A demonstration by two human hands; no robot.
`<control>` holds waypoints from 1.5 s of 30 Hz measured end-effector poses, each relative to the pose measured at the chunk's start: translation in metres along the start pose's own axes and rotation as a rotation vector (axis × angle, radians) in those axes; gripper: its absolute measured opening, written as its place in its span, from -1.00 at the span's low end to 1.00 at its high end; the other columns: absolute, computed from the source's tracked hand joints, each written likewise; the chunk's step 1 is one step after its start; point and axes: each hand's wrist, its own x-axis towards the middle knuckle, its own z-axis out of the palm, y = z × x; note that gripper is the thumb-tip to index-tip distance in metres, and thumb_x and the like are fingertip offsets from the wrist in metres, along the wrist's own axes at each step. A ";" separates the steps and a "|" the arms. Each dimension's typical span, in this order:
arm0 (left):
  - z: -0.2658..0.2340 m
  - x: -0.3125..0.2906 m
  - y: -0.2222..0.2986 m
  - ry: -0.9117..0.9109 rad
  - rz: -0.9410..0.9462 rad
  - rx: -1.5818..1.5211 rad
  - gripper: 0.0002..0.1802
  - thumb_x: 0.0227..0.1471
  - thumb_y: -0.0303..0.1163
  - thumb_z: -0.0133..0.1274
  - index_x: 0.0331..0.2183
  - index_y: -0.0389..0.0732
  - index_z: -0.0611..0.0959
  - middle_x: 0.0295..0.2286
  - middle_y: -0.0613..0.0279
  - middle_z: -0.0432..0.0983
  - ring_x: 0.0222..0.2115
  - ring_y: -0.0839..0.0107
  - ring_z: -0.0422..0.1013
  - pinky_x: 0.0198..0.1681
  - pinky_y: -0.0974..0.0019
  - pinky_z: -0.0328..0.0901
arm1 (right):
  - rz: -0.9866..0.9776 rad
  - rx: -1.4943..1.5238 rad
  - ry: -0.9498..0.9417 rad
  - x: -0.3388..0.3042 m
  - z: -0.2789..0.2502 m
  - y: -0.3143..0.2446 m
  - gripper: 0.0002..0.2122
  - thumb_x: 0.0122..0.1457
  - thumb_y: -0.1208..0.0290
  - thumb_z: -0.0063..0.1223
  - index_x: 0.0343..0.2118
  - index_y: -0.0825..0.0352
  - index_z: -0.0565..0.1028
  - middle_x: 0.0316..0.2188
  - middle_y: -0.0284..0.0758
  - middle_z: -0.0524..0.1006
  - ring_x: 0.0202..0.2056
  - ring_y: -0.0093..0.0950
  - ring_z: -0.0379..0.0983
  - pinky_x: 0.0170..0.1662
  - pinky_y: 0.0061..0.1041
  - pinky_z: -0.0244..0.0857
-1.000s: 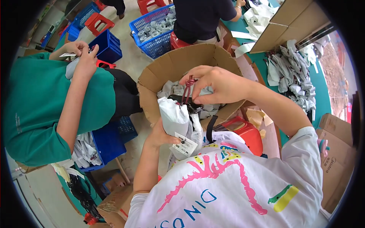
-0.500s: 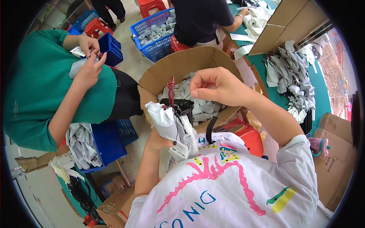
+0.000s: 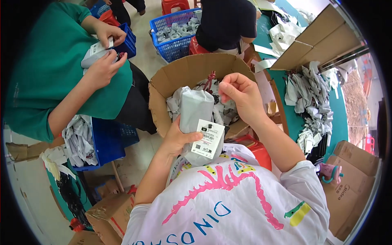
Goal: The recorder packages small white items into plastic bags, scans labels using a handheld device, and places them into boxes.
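My left hand (image 3: 176, 138) grips a package wrapped in pale grey paper (image 3: 195, 107), thumb across its front. A white printed tag (image 3: 208, 141) lies over the package's lower front, beside that thumb. Behind the package's top rises a dark red knotted cord (image 3: 210, 79). My right hand (image 3: 243, 98) is raised just right of the cord, with fingers curled and thumb and forefinger close together. Whatever lies between them, if anything, is too small to make out. Below both hands stands a large cardboard box (image 3: 161, 81) holding several grey paper-wrapped pieces.
At the left, a person in green (image 3: 32, 81) handles a similar tagged package. A blue basket (image 3: 173, 51) of grey rolls stands beyond the box. The green table (image 3: 341, 118) on the right bears a heap of paper-wrapped pieces (image 3: 310, 98). Another person in dark clothing sits ahead.
The package in my left hand has turned, and its tag now faces up at me. My right hand has shifted slightly right. The person in green has raised their package.
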 end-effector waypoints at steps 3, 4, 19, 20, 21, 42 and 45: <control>0.004 0.001 -0.001 -0.024 0.028 0.021 -0.19 -0.42 -0.44 0.31 -0.07 -0.31 0.28 -0.26 0.15 0.41 -0.25 0.38 0.39 -0.13 0.32 0.29 | 0.005 -0.009 0.081 0.004 0.001 0.004 -0.90 0.08 0.44 0.01 -0.43 0.37 0.42 -0.58 -0.42 0.43 -0.59 -0.70 0.31 -0.49 -0.74 0.22; 0.004 0.001 -0.002 -0.024 0.035 0.019 -0.19 -0.42 -0.44 0.31 -0.07 -0.31 0.28 -0.26 0.15 0.41 -0.25 0.38 0.39 -0.13 0.32 0.29 | 0.030 -0.021 0.106 0.006 0.001 0.005 -0.89 0.09 0.43 0.01 -0.41 0.37 0.45 -0.59 -0.43 0.43 -0.59 -0.71 0.30 -0.50 -0.74 0.21; -0.013 -0.027 -0.014 0.131 0.189 0.035 -0.21 -0.41 -0.42 0.32 -0.07 -0.29 0.31 -0.21 0.21 0.39 -0.19 0.42 0.33 -0.08 0.33 0.22 | -0.445 -0.919 -0.464 -0.028 0.027 -0.002 -0.76 -0.23 0.42 0.28 -0.51 0.33 0.41 -0.53 -0.32 0.40 -0.46 -0.36 0.36 -0.42 -0.49 0.24; -0.011 -0.028 -0.018 0.134 0.193 0.042 -0.20 -0.41 -0.41 0.32 -0.06 -0.29 0.30 -0.20 0.20 0.38 -0.19 0.42 0.33 -0.08 0.33 0.22 | -0.464 -0.906 -0.481 -0.031 0.027 -0.001 -0.76 -0.23 0.42 0.28 -0.51 0.33 0.41 -0.53 -0.32 0.40 -0.46 -0.36 0.36 -0.42 -0.49 0.24; -0.009 -0.029 -0.020 0.138 0.194 0.049 -0.19 -0.41 -0.41 0.32 -0.06 -0.29 0.29 -0.20 0.20 0.37 -0.18 0.42 0.32 -0.08 0.33 0.22 | -0.457 -0.894 -0.472 -0.031 0.027 0.003 -0.81 -0.20 0.45 0.24 -0.53 0.33 0.43 -0.55 -0.31 0.39 -0.47 -0.35 0.36 -0.43 -0.47 0.25; -0.014 -0.022 -0.037 0.067 0.243 -0.013 -0.15 -0.39 -0.30 0.31 -0.03 -0.28 0.27 -0.20 0.23 0.37 -0.17 0.44 0.32 -0.08 0.34 0.22 | -0.066 -0.580 -0.470 -0.029 0.020 -0.003 -0.86 0.01 0.47 0.10 -0.40 0.40 0.44 -0.55 -0.42 0.46 -0.54 -0.67 0.31 -0.43 -0.64 0.25; -0.016 -0.017 -0.029 0.003 0.253 0.048 -0.18 -0.43 -0.24 0.33 -0.07 -0.27 0.34 -0.25 0.25 0.42 -0.26 0.45 0.38 -0.18 0.37 0.30 | 0.279 -0.052 -0.576 -0.015 0.000 -0.011 -0.80 0.02 0.66 -0.09 -0.25 0.45 0.42 -0.36 -0.37 0.48 -0.32 -0.63 0.38 -0.19 -0.62 0.26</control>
